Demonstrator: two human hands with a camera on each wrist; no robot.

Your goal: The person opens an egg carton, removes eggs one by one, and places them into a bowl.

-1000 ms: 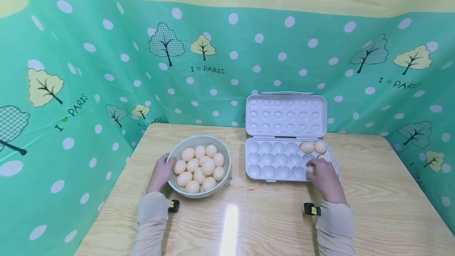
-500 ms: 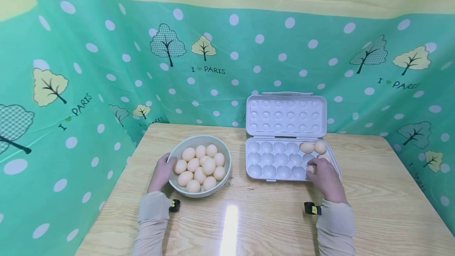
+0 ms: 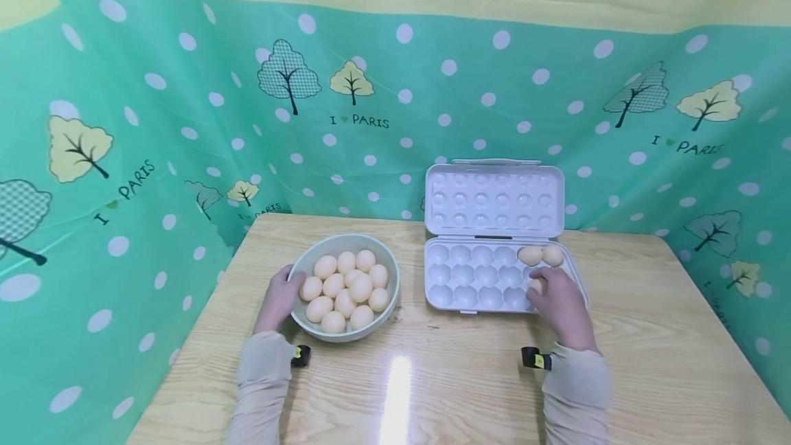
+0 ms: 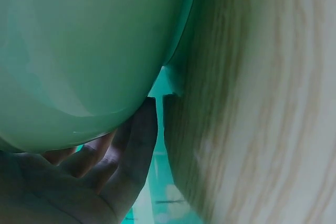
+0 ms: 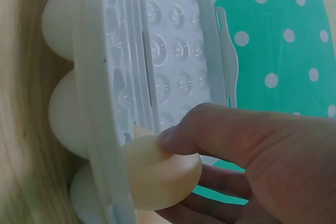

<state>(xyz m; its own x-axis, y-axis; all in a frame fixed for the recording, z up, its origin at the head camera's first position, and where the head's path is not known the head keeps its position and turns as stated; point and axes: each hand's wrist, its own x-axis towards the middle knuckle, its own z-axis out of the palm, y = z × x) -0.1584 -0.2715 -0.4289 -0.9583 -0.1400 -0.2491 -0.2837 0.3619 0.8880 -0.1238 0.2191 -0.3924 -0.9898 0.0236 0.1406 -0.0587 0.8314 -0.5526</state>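
A pale green bowl (image 3: pixel 395 294) on the table holds a heap of eggs (image 3: pixel 334 286). My left hand (image 3: pixel 281 297) grips its left side, with the thumb over the rim; in the left wrist view the fingers (image 4: pixel 131 145) lie along the outer wall. My right hand (image 3: pixel 561 304) is over the front right part of an open lilac plastic egg carton (image 3: pixel 445 309). It pinches an egg (image 5: pixel 163 177) between thumb and fingers, seated low at the carton's edge in the right wrist view. Two eggs (image 3: pixel 541 255) sit in the back right hollows.
The carton's dimpled lid (image 3: pixel 494 198) stands upright behind its base. A wooden table (image 3: pixel 463 376) carries everything, with a bright light reflection on it. A green dotted cloth (image 3: pixel 383 88) with printed trees hangs behind and at the sides.
My right hand has shifted slightly toward the back with the egg in its grip, now covering another egg seen earlier beside it. The left hand keeps its grip on the bowl.
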